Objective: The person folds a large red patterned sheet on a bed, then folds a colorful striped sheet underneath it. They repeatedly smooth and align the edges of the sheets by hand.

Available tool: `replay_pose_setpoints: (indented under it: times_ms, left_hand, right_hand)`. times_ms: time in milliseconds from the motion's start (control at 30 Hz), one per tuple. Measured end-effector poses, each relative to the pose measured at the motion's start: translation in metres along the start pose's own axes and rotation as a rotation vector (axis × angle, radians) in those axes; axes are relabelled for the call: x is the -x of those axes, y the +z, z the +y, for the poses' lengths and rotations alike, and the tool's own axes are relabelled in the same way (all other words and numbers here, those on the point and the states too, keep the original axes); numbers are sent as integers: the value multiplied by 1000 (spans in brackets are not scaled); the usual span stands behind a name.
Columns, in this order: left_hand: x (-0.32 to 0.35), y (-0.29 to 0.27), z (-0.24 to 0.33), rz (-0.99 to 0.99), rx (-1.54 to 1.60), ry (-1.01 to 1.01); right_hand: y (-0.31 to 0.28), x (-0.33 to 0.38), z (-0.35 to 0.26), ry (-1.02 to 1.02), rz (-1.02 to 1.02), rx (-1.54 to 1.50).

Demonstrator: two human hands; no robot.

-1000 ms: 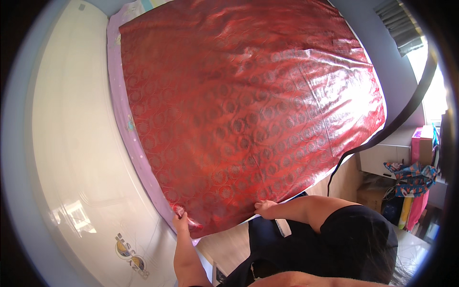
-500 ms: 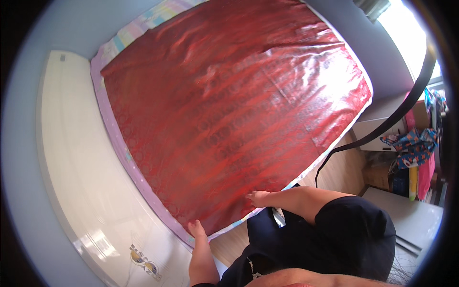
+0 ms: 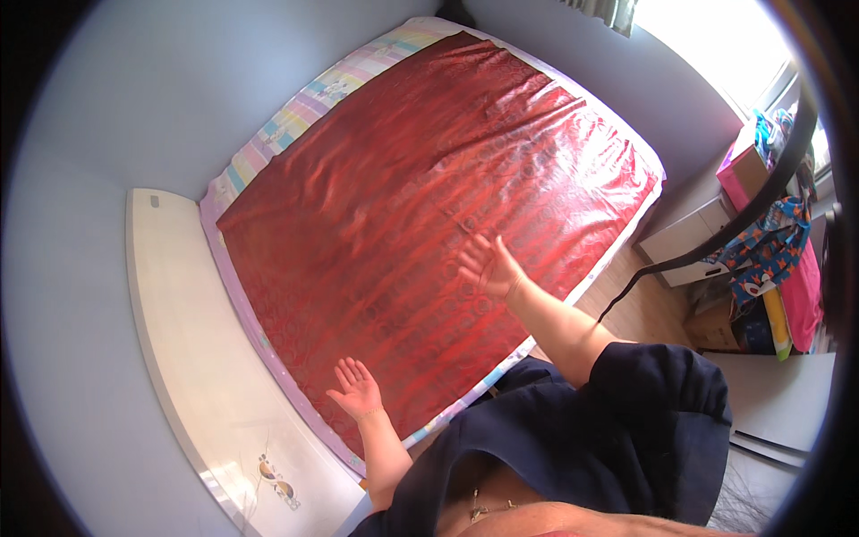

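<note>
A shiny dark red sheet (image 3: 376,242) with a ring pattern covers most of the bed, creased toward its far right part. Pastel striped bedding (image 3: 309,107) shows past its far left edge, and a lilac border (image 3: 259,345) runs along the left side. My left hand (image 3: 355,388) is raised over the sheet's near left corner, palm up, fingers spread, holding nothing. Farther right, my right hand (image 3: 488,267) hovers over the sheet with its palm turned up and fingers apart, also holding nothing.
A cream headboard (image 3: 192,340) stands along the bed's left side. At the right are a white cabinet (image 3: 684,242), a cardboard box (image 3: 716,327) and patterned blue cloth (image 3: 769,251). A black strap-like band (image 3: 716,242) crosses the view there.
Both hands have come up off the near edge of the red sheet and turned palm up. The right hand has moved farther over the bed. The view has shifted too.
</note>
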State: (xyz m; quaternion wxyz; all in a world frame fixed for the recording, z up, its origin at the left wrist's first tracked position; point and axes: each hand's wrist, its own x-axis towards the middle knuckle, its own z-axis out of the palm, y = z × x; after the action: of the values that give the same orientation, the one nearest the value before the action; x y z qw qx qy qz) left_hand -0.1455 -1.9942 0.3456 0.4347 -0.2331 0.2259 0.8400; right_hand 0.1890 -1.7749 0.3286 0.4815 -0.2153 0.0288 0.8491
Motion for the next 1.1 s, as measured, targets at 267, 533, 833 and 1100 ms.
replay_pose_setpoints:
  times_ms: [267, 533, 833, 1100]
  left_hand:
    - [45, 81, -84, -136, -51, -154]
    - [48, 83, -118, -203, -182, -318]
    - [77, 67, -251, -276, -303, -513]
    - [119, 74, -454, -279, -336, -537]
  right_hand:
    - [45, 81, -146, -307, -255, -44]
    - [47, 206, -210, -583, -176, -67]
    - [-22, 298, -321, -766, -72, -134]
    - [-95, 321, -483, -775, 62, -114]
